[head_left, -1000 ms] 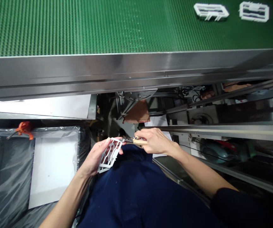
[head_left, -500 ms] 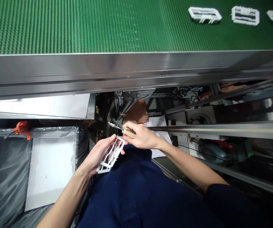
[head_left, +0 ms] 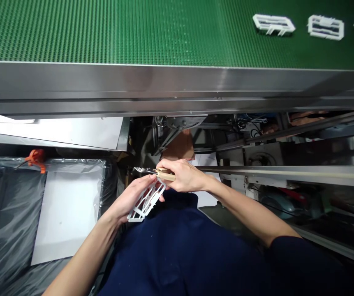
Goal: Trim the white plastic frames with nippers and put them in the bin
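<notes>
My left hand (head_left: 133, 195) is closed around the edge of a white plastic slatted frame (head_left: 145, 205), which is tilted in front of my dark blue shirt. In my right hand (head_left: 181, 176) is a pair of pliers (head_left: 166, 175) with beige handles, gripped in the palm and pointing left. The metal jaws lie just above the frame's upper end, close to my left fingertips. I cannot tell whether the jaws touch the frame. My right fingers partly cover the handles.
Across the top runs a green ribbed conveyor belt (head_left: 164, 33) with a metal side rail (head_left: 170, 82). Similar white frames (head_left: 274, 24) lie on its right. A plastic-lined bin (head_left: 7, 213) with a white sheet (head_left: 68, 213) and an orange tie (head_left: 36, 158) stands at left. Metal bars (head_left: 303, 170) extend right.
The pliers have come down and left, from apart to right beside the frame's upper end and my left fingertips. The view has shifted slightly; my left hand still holds the frame.
</notes>
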`<state>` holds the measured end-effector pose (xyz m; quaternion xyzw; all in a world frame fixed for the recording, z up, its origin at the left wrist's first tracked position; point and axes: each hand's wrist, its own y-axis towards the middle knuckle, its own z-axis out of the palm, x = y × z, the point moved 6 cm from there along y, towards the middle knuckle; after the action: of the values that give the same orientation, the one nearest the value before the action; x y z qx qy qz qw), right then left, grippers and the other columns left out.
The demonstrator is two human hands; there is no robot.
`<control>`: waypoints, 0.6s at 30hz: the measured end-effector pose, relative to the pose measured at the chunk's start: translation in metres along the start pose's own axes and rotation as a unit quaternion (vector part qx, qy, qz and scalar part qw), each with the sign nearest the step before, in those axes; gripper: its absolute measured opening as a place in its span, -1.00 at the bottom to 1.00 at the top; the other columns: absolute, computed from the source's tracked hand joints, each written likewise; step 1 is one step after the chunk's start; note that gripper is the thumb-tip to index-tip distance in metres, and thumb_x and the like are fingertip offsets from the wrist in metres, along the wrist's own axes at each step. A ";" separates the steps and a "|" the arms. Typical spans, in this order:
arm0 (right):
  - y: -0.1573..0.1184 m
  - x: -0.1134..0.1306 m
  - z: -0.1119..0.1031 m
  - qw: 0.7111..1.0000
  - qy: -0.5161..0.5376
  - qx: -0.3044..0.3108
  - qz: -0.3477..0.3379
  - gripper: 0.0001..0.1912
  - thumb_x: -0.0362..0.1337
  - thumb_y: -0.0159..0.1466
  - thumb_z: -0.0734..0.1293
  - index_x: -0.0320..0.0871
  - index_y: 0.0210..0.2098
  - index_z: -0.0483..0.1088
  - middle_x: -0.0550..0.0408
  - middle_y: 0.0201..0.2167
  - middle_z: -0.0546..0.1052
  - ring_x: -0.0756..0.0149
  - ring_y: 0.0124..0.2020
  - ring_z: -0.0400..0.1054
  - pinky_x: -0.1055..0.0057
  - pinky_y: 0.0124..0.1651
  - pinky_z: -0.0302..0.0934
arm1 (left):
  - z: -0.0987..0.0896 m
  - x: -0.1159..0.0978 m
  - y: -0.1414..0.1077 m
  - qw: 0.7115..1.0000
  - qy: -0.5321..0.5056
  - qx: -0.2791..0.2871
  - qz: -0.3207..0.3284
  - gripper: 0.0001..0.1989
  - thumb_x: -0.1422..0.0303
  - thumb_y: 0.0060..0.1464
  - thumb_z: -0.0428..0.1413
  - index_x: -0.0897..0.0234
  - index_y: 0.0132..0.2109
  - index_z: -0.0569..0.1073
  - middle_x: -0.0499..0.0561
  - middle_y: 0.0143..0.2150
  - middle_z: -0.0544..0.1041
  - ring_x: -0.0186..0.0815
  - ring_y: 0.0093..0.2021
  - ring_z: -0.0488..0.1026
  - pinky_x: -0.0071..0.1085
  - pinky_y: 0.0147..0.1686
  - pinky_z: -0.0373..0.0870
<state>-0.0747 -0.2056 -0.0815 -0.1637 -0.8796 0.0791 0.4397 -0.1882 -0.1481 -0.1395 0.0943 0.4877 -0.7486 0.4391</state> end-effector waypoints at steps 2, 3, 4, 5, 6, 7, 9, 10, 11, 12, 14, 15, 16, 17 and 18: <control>0.001 0.000 0.001 1.000 -0.012 0.003 -0.001 -0.76 -0.40 0.06 0.27 -0.08 -0.26 0.25 0.24 -0.44 0.41 0.45 -0.48 0.24 0.55 -0.43 -0.04 | 0.000 0.000 0.000 1.000 0.006 -0.001 0.001 -0.59 0.08 0.11 -0.02 0.36 -0.17 0.45 0.13 -0.47 0.52 -0.46 -0.66 0.21 -0.60 -0.71 0.03; 0.001 0.000 0.001 1.000 -0.018 0.004 -0.001 -0.75 -0.40 0.05 0.28 -0.08 -0.26 0.25 0.24 -0.44 0.41 0.44 -0.47 0.25 0.54 -0.42 -0.04 | -0.001 0.000 0.000 1.000 0.007 -0.002 0.000 -0.60 0.08 0.11 -0.02 0.36 -0.17 0.45 0.13 -0.48 0.52 -0.46 -0.66 0.21 -0.60 -0.72 0.03; 0.001 0.000 0.001 1.000 -0.023 0.004 -0.002 -0.75 -0.39 0.05 0.28 -0.08 -0.25 0.25 0.23 -0.43 0.41 0.43 -0.46 0.25 0.54 -0.42 -0.04 | -0.001 0.001 0.001 1.000 0.008 -0.004 -0.001 -0.60 0.08 0.11 -0.01 0.36 -0.17 0.45 0.13 -0.48 0.52 -0.47 -0.67 0.21 -0.60 -0.72 0.03; 0.001 0.001 0.002 1.000 -0.027 0.003 -0.004 -0.75 -0.39 0.05 0.28 -0.07 -0.25 0.25 0.23 -0.43 0.41 0.43 -0.46 0.25 0.54 -0.42 -0.04 | -0.001 0.001 0.001 1.000 0.007 -0.006 -0.003 -0.60 0.09 0.11 -0.01 0.36 -0.17 0.45 0.13 -0.48 0.52 -0.47 -0.67 0.20 -0.60 -0.72 0.03; 0.002 0.001 0.003 0.999 -0.031 0.002 -0.005 -0.75 -0.38 0.05 0.28 -0.07 -0.25 0.25 0.23 -0.43 0.41 0.43 -0.46 0.26 0.54 -0.42 -0.04 | -0.001 0.001 0.001 1.000 0.005 -0.007 -0.005 -0.60 0.09 0.12 -0.02 0.36 -0.17 0.45 0.13 -0.48 0.52 -0.47 -0.67 0.20 -0.61 -0.72 0.03; 0.002 0.001 0.003 0.999 -0.034 0.001 -0.007 -0.75 -0.37 0.05 0.28 -0.07 -0.25 0.26 0.23 -0.43 0.41 0.43 -0.46 0.26 0.54 -0.42 -0.04 | -0.002 0.002 0.001 1.000 0.003 -0.009 -0.006 -0.60 0.09 0.12 -0.02 0.36 -0.16 0.45 0.13 -0.48 0.52 -0.47 -0.67 0.21 -0.61 -0.72 0.03; 0.003 0.000 0.005 0.999 -0.038 -0.002 -0.007 -0.76 -0.35 0.06 0.27 -0.07 -0.24 0.26 0.23 -0.42 0.42 0.42 -0.44 0.26 0.54 -0.43 -0.05 | -0.002 0.002 0.000 1.000 -0.003 -0.010 -0.008 -0.60 0.09 0.12 -0.02 0.36 -0.15 0.44 0.14 -0.48 0.53 -0.47 -0.67 0.22 -0.61 -0.72 0.04; 0.003 -0.001 0.005 0.999 -0.037 -0.004 -0.005 -0.76 -0.34 0.07 0.27 -0.08 -0.24 0.27 0.22 -0.42 0.42 0.42 -0.44 0.27 0.54 -0.42 -0.04 | -0.001 0.002 0.000 1.000 -0.007 -0.010 -0.010 -0.60 0.09 0.12 -0.01 0.37 -0.16 0.44 0.14 -0.48 0.53 -0.47 -0.67 0.22 -0.61 -0.72 0.04; 0.003 -0.002 0.006 0.999 -0.036 -0.007 -0.003 -0.77 -0.34 0.08 0.27 -0.08 -0.23 0.27 0.22 -0.42 0.42 0.42 -0.44 0.27 0.54 -0.42 -0.04 | -0.001 0.002 0.000 1.000 -0.012 -0.010 -0.012 -0.60 0.09 0.12 -0.01 0.37 -0.17 0.44 0.14 -0.48 0.53 -0.48 -0.67 0.22 -0.61 -0.72 0.05; 0.003 -0.003 0.006 0.999 -0.033 -0.011 -0.001 -0.77 -0.34 0.08 0.26 -0.09 -0.23 0.28 0.22 -0.42 0.42 0.42 -0.45 0.26 0.54 -0.42 -0.04 | -0.001 0.003 0.000 1.000 -0.016 -0.010 -0.014 -0.61 0.09 0.12 -0.01 0.37 -0.18 0.44 0.15 -0.48 0.53 -0.48 -0.68 0.22 -0.62 -0.73 0.05; 0.003 -0.005 0.005 1.000 -0.022 -0.021 0.002 -0.76 -0.33 0.08 0.27 -0.10 -0.22 0.28 0.22 -0.43 0.42 0.45 -0.48 0.24 0.54 -0.43 -0.03 | -0.001 0.003 0.000 0.999 -0.029 -0.008 -0.020 -0.60 0.09 0.11 0.01 0.38 -0.18 0.45 0.15 -0.48 0.53 -0.48 -0.68 0.21 -0.62 -0.74 0.05; 0.003 -0.006 0.005 1.000 -0.012 -0.025 0.004 -0.76 -0.34 0.07 0.27 -0.11 -0.22 0.28 0.23 -0.46 0.42 0.46 -0.50 0.23 0.55 -0.43 -0.02 | -0.001 0.004 0.000 0.999 -0.038 -0.006 -0.023 -0.60 0.09 0.11 0.01 0.38 -0.17 0.45 0.15 -0.48 0.52 -0.48 -0.68 0.22 -0.62 -0.74 0.06; 0.002 -0.008 0.004 1.000 0.000 -0.028 0.008 -0.75 -0.35 0.07 0.27 -0.12 -0.22 0.27 0.24 -0.49 0.42 0.48 -0.52 0.22 0.55 -0.43 -0.02 | 0.000 0.004 0.000 0.999 -0.048 -0.001 -0.026 -0.59 0.09 0.11 0.01 0.39 -0.15 0.45 0.14 -0.48 0.52 -0.48 -0.67 0.23 -0.63 -0.74 0.07; 0.001 -0.010 0.003 0.999 0.010 -0.031 0.014 -0.75 -0.36 0.08 0.26 -0.12 -0.22 0.27 0.26 -0.52 0.41 0.50 -0.54 0.21 0.56 -0.43 -0.01 | 0.000 0.004 0.000 0.998 -0.058 0.004 -0.030 -0.57 0.09 0.12 0.00 0.40 -0.13 0.46 0.14 -0.48 0.52 -0.48 -0.66 0.24 -0.63 -0.74 0.08; 0.000 -0.012 0.003 0.999 0.014 -0.036 0.022 -0.77 -0.36 0.08 0.25 -0.12 -0.22 0.27 0.28 -0.55 0.40 0.51 -0.55 0.20 0.57 -0.43 -0.01 | 0.000 0.004 0.000 0.997 -0.067 0.010 -0.033 -0.56 0.09 0.12 0.00 0.41 -0.11 0.46 0.14 -0.48 0.51 -0.48 -0.66 0.25 -0.64 -0.75 0.09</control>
<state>-0.0699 -0.2095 -0.0923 -0.1994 -0.8717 0.0550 0.4443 -0.1906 -0.1501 -0.1418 0.0316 0.4527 -0.7721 0.4450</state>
